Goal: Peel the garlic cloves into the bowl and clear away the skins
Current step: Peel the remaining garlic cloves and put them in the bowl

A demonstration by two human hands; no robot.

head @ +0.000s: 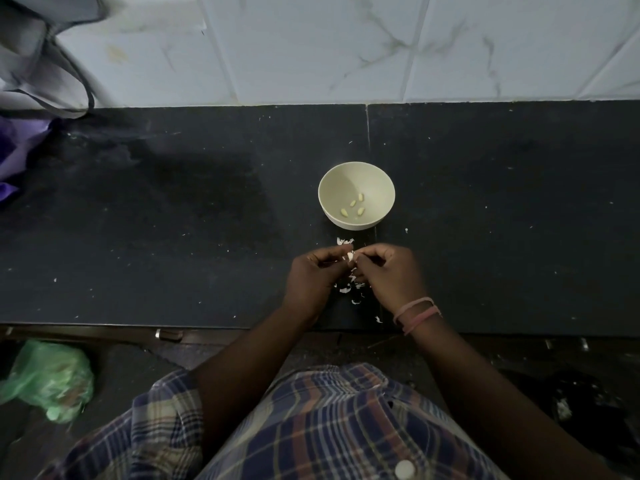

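A dark speckled stone counter (173, 209) spans the scene beneath a white marbled tile wall (346, 46). At its centre stands a small round cream bowl (377, 181), placed just beyond the hands so that peeled pale garlic cloves (352, 203) drop in easily; four lie inside. Near the counter's front edge, the left hand (313, 275) and right hand (389, 271) meet, fingers curled, pinching one partly skinned garlic clove (350, 257) between them. Torn white papery skins (346, 289) litter the counter directly below.

Cream bowl (356, 174), black counter (173, 220), plaid shirt (329, 427), maybe green bag (48, 379)
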